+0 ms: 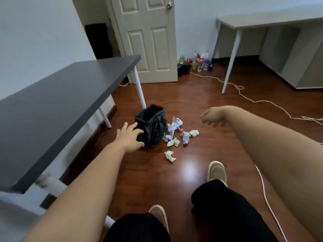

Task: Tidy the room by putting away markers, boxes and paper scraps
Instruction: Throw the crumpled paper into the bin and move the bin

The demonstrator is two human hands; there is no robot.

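Observation:
A small bin lined with a black bag stands on the wooden floor beside a white table leg. Several crumpled paper scraps lie on the floor just right of it, and one more scrap lies nearer to me. My left hand reaches out with fingers spread, level with the bin's left side, and holds nothing. My right hand hangs over the floor to the right of the scraps, fingers loose and apart, holding nothing.
A dark grey table runs along the left wall. A light grey table stands at the back right. Bottles cluster by the shut door. A white cable snakes across the floor on the right. My feet are below.

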